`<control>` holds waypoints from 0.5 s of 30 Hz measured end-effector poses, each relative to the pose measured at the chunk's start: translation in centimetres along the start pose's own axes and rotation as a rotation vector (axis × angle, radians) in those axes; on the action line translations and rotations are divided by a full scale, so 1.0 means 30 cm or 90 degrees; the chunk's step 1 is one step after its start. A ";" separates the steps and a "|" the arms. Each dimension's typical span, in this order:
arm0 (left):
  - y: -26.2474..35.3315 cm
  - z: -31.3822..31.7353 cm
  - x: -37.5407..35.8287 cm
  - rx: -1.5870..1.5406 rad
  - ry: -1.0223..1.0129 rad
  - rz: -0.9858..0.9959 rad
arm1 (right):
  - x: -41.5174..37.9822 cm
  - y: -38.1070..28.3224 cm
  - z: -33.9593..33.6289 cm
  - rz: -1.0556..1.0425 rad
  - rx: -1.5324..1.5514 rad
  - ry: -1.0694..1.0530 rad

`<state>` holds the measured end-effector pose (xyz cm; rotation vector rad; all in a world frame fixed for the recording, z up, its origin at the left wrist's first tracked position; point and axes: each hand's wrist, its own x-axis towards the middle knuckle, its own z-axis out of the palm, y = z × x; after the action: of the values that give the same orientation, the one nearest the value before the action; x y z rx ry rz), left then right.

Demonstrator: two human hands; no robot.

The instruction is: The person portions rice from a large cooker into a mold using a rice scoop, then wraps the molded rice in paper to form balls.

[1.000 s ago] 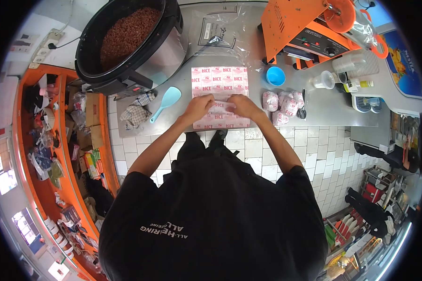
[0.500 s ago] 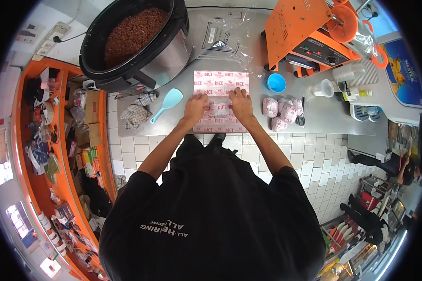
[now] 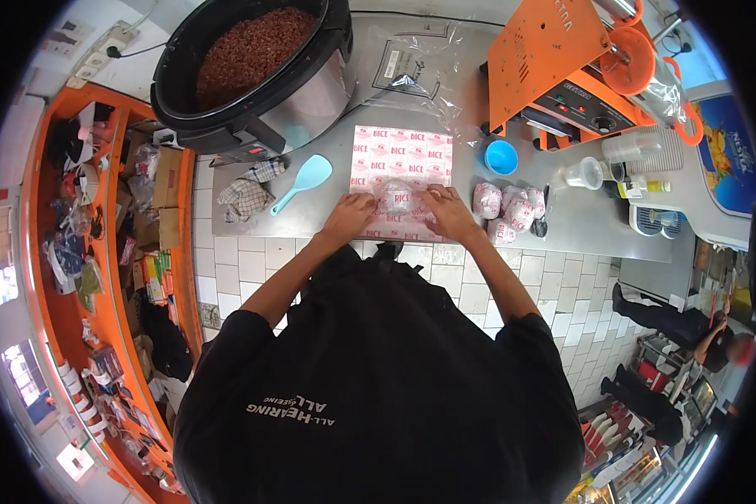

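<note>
A stack of white wrapping paper (image 3: 403,151) with red "RICE" print lies at the front of the steel counter. On it sits a rounded bundle (image 3: 401,198) partly covered by a printed sheet; its contents are hidden. My left hand (image 3: 354,214) has its fingers curled at the left edge of this sheet. At the opposite edge, my right hand (image 3: 450,212) is closed with its fingertips against the paper. Several wrapped bundles (image 3: 509,206) lie to the right of my right hand. A light-blue rice paddle (image 3: 302,185) rests to the left of the paper.
Back left stands a large cooker (image 3: 298,105) of reddish-brown rice. A checked cloth (image 3: 248,191) lies below it. To the right are a blue cup (image 3: 501,157), an orange sealing machine (image 3: 554,76) and plastic cups (image 3: 584,174). People in dark clothes stand far right.
Both hands have come slightly nearer to my body and a little further apart, along the sheet's edges. The bundle's rounded top shows more between them. The view has shifted slightly.
</note>
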<state>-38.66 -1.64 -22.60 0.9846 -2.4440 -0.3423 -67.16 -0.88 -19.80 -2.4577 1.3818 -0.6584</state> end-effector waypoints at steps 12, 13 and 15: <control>-0.088 0.044 0.208 -0.144 -0.250 -0.406 | 0.153 0.067 0.097 0.212 0.121 -0.221; -0.089 0.060 0.202 -0.079 -0.195 -0.297 | 0.148 0.067 0.117 0.151 0.090 -0.147; -0.115 0.089 0.190 -0.014 -0.142 -0.185 | 0.145 0.083 0.132 0.091 0.059 -0.071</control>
<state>-41.61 -7.95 -24.33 1.3609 -2.4837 -0.6051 -65.08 -5.90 -23.14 -2.2629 1.4333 -0.5328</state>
